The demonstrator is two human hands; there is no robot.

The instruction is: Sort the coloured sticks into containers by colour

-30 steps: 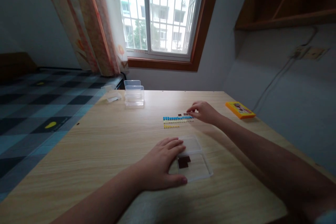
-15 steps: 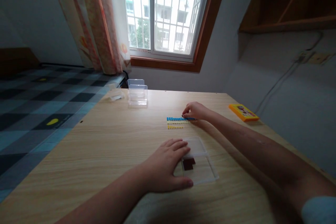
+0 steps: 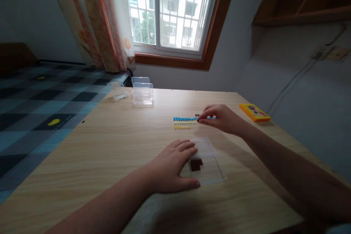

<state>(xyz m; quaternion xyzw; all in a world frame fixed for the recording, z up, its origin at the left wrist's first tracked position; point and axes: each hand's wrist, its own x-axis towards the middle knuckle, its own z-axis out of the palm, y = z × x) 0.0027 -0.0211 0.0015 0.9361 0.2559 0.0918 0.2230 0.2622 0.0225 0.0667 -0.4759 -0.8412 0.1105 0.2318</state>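
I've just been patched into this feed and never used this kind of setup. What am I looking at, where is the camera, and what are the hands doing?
There is no machine here: a person works with two bare hands, filmed by one camera on their head looking forward and down. The left hand lies flat on a clear plastic box with dark brown pieces inside. The right hand pinches at the end of rows of tiny blue pieces and yellow pieces on the wooden table; whether it holds one is too small to tell. Farther off are empty clear boxes and a yellow booklet.

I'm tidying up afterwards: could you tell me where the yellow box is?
The yellow box lies at the table's far right edge, beyond the right hand.
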